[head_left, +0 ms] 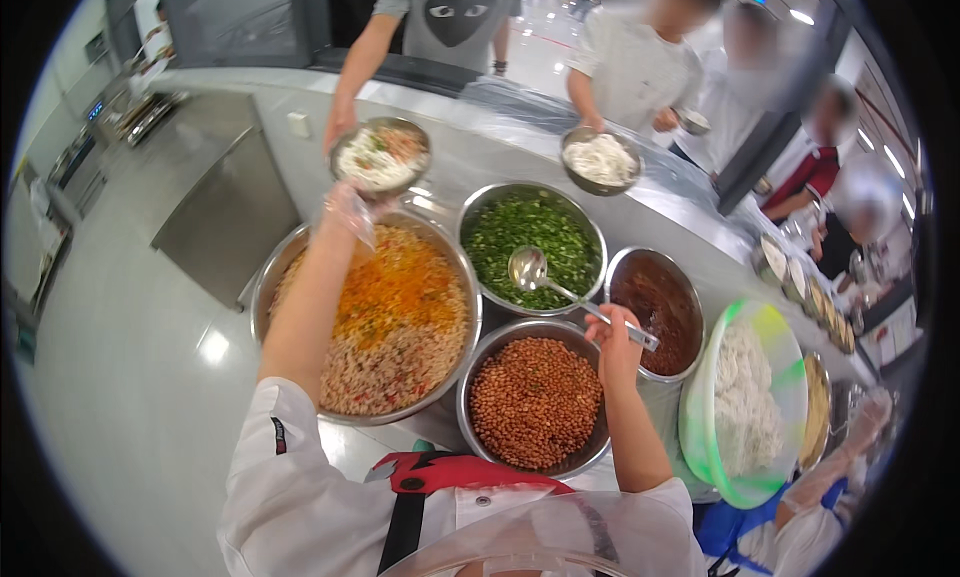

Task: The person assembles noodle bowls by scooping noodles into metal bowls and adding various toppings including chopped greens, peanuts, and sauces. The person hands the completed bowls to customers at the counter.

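My left hand [350, 207], in a clear plastic glove, reaches forward and grips the near rim of a metal bowl [425, 157] of white noodles with toppings. A customer's hand [338, 127] holds that bowl's left side. In my bare right hand [617, 345] is the handle of a metal serving spoon [528, 267]. Its head rests over chopped greens [510, 227] in a round steel basin. Below my left forearm stands a large steel basin [470, 317] of minced, orange-topped food. Beside my right forearm is a basin of reddish-brown nuts or beans [535, 402].
A basin of dark brown sauce [655, 307] and a green-and-white plastic basket [700, 417] of white noodles stand to the right. Across the counter, another person holds out a bowl of noodles [600, 162]. A gloved forearm [830, 467] shows at lower right.
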Demonstrator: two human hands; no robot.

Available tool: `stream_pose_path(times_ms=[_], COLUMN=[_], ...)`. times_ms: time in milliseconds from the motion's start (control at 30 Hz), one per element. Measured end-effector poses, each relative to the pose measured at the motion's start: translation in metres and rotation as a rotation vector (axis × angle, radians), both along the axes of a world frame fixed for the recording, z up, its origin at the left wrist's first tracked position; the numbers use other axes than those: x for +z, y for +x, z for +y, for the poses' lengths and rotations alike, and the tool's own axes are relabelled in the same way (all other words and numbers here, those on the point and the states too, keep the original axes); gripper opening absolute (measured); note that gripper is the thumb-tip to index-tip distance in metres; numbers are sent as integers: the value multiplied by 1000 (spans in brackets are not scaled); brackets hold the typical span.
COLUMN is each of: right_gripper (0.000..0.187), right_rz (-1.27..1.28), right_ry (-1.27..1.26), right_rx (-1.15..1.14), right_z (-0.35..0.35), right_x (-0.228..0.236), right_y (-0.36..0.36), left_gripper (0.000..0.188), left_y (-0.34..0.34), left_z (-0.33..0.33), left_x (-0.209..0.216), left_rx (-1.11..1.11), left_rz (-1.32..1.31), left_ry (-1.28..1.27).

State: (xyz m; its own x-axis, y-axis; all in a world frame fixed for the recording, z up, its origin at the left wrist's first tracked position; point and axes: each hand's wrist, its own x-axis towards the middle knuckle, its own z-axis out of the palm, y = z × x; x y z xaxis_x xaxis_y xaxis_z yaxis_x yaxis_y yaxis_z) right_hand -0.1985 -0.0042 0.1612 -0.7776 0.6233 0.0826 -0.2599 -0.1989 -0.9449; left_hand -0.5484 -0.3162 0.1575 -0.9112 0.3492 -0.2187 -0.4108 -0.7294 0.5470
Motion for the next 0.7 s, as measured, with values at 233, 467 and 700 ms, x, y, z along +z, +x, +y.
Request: stream_pose_path(times_ms=[233,467,700], right_gripper=[19,20,21], right_rz=[-144,-146,-188], right_ry=[-76,-171,-174], right_rx=[-299,-395,-375], right_z=[52,71,79], right_x=[-53,-65,-66], right_y=[100,136,139], left_gripper=[43,79,84], left_y=[-93,-66,49], left_z=[44,130,322], left_x=[30,72,-4], left_rx=[49,-51,-598], left_rz=[-22,134,-49], left_ry=[-155,-178,-256])
